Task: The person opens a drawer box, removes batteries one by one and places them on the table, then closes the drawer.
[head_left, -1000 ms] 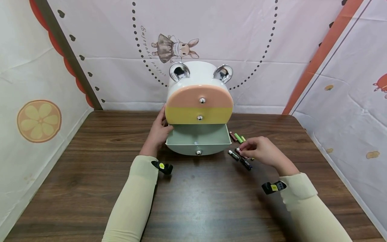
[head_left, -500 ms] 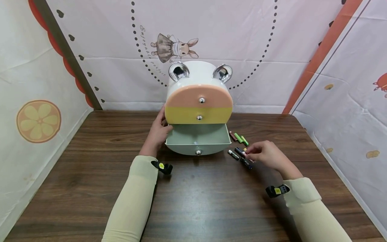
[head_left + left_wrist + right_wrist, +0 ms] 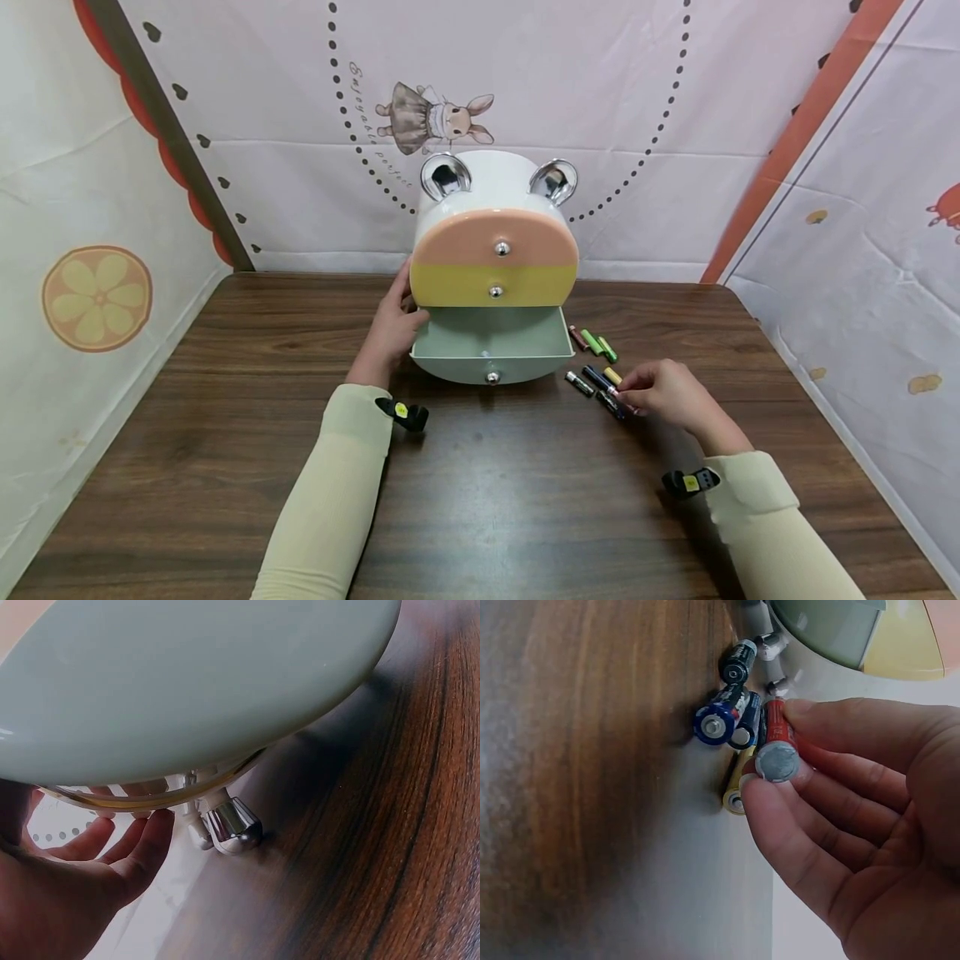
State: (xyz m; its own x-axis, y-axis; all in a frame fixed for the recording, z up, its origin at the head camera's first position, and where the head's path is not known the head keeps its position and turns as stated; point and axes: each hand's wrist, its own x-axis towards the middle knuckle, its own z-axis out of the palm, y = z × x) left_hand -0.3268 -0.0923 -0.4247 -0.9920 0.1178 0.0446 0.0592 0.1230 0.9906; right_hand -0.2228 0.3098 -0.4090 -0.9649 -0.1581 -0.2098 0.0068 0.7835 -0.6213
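Observation:
A bear-shaped drawer cabinet [image 3: 495, 287] stands at the back middle, its green bottom drawer [image 3: 491, 333] pulled out. My left hand [image 3: 386, 337] grips the cabinet's left side, thumb near the drawer's edge; in the left wrist view its fingertips [image 3: 161, 821] touch the rim. Beyond the drawer's right corner my right hand [image 3: 667, 396] pinches a red battery [image 3: 778, 724] between thumb and fingers, its flat silver end toward the wrist camera. Right beside it lie a dark blue battery [image 3: 596, 377], a yellow battery [image 3: 612, 376], a black battery [image 3: 610, 406] and a black-and-white battery [image 3: 579, 383].
Behind these, two green batteries [image 3: 592, 342] and a brownish battery [image 3: 577, 337] lie close to the cabinet's right side. The wooden table [image 3: 480, 500] runs back to a printed cloth wall [image 3: 637, 100]. Silver feet [image 3: 232, 825] hold up the cabinet.
My right hand has shifted right and toward me, uncovering the dark blue and yellow batteries and the green ones behind. My left hand and the cabinet stay put.

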